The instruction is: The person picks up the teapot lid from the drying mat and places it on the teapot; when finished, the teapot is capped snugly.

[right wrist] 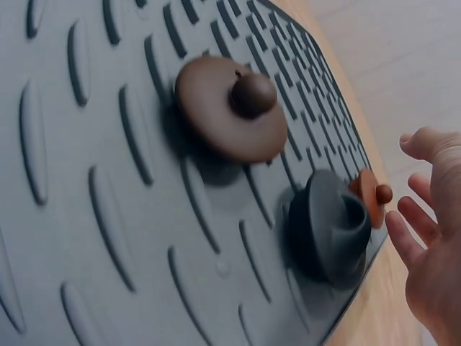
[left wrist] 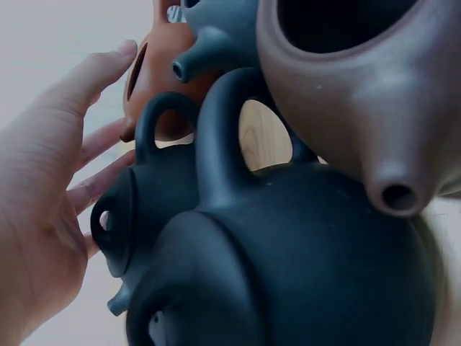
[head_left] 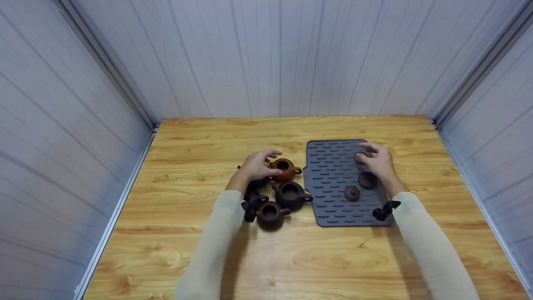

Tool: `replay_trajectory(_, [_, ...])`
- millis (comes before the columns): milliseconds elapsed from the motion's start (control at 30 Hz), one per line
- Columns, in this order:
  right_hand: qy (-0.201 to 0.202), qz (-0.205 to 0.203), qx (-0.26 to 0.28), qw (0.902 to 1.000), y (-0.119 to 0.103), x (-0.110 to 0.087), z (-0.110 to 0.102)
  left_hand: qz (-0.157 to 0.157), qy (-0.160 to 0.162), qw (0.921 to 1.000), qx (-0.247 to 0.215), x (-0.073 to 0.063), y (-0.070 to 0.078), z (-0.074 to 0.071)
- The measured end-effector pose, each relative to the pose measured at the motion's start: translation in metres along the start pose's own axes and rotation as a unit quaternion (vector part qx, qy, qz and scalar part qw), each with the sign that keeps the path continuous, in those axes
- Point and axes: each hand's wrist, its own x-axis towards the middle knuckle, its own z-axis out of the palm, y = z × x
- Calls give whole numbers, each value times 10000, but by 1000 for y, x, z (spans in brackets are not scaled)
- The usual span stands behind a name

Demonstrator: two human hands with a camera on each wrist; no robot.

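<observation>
My left hand [head_left: 256,166] is at the reddish-brown open teapot [head_left: 286,176], fingers spread and thumb tip overlapping its rim in the head view. In the left wrist view, a smaller black lidded teapot [left wrist: 169,184] sits right beside the palm, partly in front of the fingers. Over the far right part of the grey ridged mat [head_left: 329,166], my right hand [head_left: 381,162] hovers with loosely bent fingers. Its fingertips are close to a small orange lid [right wrist: 369,196], and no grip shows. A black lid [right wrist: 328,231] and a brown lid [right wrist: 223,108] with a round knob also lie on the mat.
Nearer me stand a dark open teapot [head_left: 291,202], a brown open teapot [head_left: 270,221] and a larger black lidded teapot [left wrist: 317,245], crowded together left of the mat. Pale panel walls [head_left: 258,58] enclose the wooden table [head_left: 166,250] at the back and sides.
</observation>
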Motion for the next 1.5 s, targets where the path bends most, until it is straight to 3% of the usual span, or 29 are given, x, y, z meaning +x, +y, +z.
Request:
replay_trajectory(233, [-68,268,39,9996,9,1,-7,62,36,9998,173,3,-6,1])
replay_trajectory(267, [-115,286,23,9995,10,1,-7,177,65,9996,219,11,-19,7])
replay_trajectory(467, [-403,292,-97,9987,15,2,-8,406,169,9984,346,29,-48,19])
replay_trajectory(500, [-451,304,-97,9985,15,2,-8,332,143,9988,327,23,-39,15])
replay_trajectory(567, [-517,341,-111,9980,15,3,-9,352,222,9985,349,29,-48,20])
replay_trajectory(800, [-624,422,-145,9971,15,5,-11,194,28,9995,260,9,-19,7])
replay_trajectory(900, [-563,313,-168,9978,17,5,-10,315,118,9991,256,23,-42,17])
replay_trajectory(1033, [-528,229,-260,9980,20,6,-9,332,150,9990,250,27,-49,19])
replay_trajectory(1133, [-566,232,-286,9977,21,6,-9,208,111,9995,222,20,-36,14])
replay_trajectory(1500, [-445,252,-233,9984,23,7,-8,112,152,9997,173,31,-55,25])
